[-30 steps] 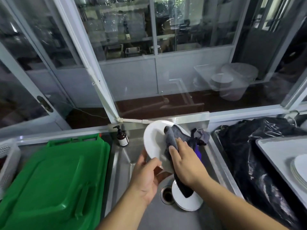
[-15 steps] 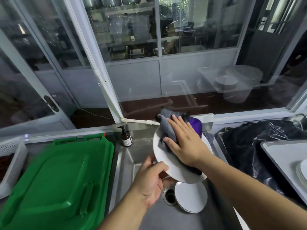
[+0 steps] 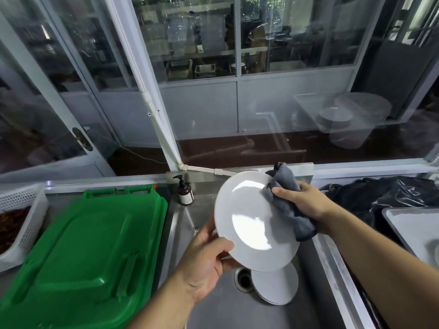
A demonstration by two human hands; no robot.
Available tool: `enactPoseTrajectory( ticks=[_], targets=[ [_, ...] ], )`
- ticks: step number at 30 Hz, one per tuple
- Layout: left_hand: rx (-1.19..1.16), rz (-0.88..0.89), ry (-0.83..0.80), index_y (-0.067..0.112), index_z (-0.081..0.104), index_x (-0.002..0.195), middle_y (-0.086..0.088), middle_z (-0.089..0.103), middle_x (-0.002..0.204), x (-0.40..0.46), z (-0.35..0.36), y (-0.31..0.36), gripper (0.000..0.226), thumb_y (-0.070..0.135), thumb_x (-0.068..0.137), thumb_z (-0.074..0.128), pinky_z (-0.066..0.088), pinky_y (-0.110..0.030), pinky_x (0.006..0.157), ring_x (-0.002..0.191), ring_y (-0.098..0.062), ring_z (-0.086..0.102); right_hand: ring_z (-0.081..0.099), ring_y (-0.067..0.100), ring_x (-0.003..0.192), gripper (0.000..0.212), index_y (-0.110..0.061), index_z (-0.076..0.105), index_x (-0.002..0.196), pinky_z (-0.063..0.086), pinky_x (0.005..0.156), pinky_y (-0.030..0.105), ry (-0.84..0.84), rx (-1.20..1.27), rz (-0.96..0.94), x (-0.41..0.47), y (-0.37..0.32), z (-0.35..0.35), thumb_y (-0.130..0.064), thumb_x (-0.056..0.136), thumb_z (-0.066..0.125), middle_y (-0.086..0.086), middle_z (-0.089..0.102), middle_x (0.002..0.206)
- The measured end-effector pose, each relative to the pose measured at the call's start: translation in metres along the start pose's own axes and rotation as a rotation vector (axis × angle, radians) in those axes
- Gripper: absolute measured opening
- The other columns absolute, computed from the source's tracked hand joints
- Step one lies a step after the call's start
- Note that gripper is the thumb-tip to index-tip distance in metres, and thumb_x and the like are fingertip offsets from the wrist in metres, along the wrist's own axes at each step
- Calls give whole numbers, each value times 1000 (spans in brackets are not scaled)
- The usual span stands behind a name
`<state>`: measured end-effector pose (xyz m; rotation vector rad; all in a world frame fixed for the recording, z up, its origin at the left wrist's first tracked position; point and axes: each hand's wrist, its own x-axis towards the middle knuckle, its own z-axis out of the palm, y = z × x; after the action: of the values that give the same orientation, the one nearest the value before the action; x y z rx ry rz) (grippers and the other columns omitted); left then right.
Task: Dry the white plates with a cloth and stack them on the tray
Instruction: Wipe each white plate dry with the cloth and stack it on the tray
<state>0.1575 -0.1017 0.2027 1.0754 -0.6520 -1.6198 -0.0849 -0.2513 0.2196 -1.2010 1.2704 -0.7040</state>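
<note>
The white plate (image 3: 254,222) is held tilted above the sink (image 3: 213,302), pinched at its seven o'clock rim by the left hand (image 3: 206,260) so its face is exposed, while the grey cloth (image 3: 285,200) is gripped against its two o'clock edge by the right hand (image 3: 306,203), apparently for wiping.

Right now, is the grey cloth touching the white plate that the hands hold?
Touching. The head view shows the right hand pressing the grey cloth against the held plate's right rim.
</note>
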Motion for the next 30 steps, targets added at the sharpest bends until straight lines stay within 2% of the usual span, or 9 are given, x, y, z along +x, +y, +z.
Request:
enactPoseTrajectory(
  ticks=[5, 7, 11, 14, 16, 20, 23, 27, 30],
  targets=[
    [197, -34, 129, 25, 74, 121, -11, 79, 112, 7, 6, 6, 46, 10, 77, 72, 63, -41, 73, 97, -29, 76, 77, 41, 101, 28, -8, 81, 105, 62, 95, 56, 55, 82, 46, -7, 9, 6, -26, 84, 90, 19, 81, 102],
    [342, -10, 246, 15, 69, 124, -7, 81, 109, 14, 11, 9, 41, 35, 88, 73, 65, -43, 78, 99, -26, 77, 78, 38, 97, 31, -6, 80, 104, 64, 89, 49, 93, 96, 30, -10, 10, 16, -27, 84, 90, 16, 82, 98],
    [531, 96, 383, 20, 70, 109, -2, 79, 104, 16, 16, 18, 66, 73, 72, 56, 59, -58, 95, 103, -28, 72, 78, 14, 70, 30, -11, 80, 100, 61, 59, 24, 154, 117, -4, -13, 7, 28, -34, 83, 91, 1, 83, 85],
    [565, 189, 420, 27, 75, 96, 4, 79, 93, 15, 14, 13, 56, 74, 76, 53, 61, -54, 86, 92, -21, 74, 75, 7, 60, 26, -14, 78, 97, 54, 47, 18, 197, 236, -23, -20, 6, 31, -34, 85, 89, -6, 80, 75],
    [547, 268, 469, 30, 74, 91, 14, 78, 89, 15, 20, 4, 49, 72, 82, 50, 63, -39, 72, 81, -6, 73, 76, 11, 59, 25, -12, 76, 100, 54, 46, 21, 214, 386, 24, -26, 12, 38, -31, 88, 87, -3, 81, 74],
    [483, 361, 614, 35, 63, 89, 33, 73, 88, 14, 41, -21, 30, 55, 106, 47, 49, -6, 56, 82, 14, 67, 81, 23, 79, 37, -10, 74, 119, 63, 64, 35, 130, 785, 230, -43, 38, 74, -32, 90, 84, 9, 83, 97],
    [457, 312, 584, 31, 64, 90, 32, 73, 87, 14, 41, -33, 34, 58, 102, 48, 52, -8, 62, 83, 10, 69, 82, 27, 84, 38, -10, 74, 125, 64, 62, 37, 113, 912, 283, -49, 56, 85, -30, 94, 81, 12, 82, 105],
    [333, 190, 436, 26, 76, 102, 11, 80, 100, 15, 24, -18, 45, 62, 76, 68, 60, -43, 90, 100, -16, 75, 81, 30, 90, 30, -11, 74, 121, 64, 66, 37, 173, 741, 170, -51, 50, 68, -26, 95, 79, 14, 82, 105],
    [291, 167, 356, 24, 77, 116, 2, 81, 111, 22, 6, 17, 34, 45, 90, 72, 61, -35, 82, 105, -21, 76, 80, 17, 73, 19, -10, 76, 109, 59, 54, 25, 218, 512, 20, -51, 32, 50, -20, 93, 81, 7, 83, 89]
  ],
)
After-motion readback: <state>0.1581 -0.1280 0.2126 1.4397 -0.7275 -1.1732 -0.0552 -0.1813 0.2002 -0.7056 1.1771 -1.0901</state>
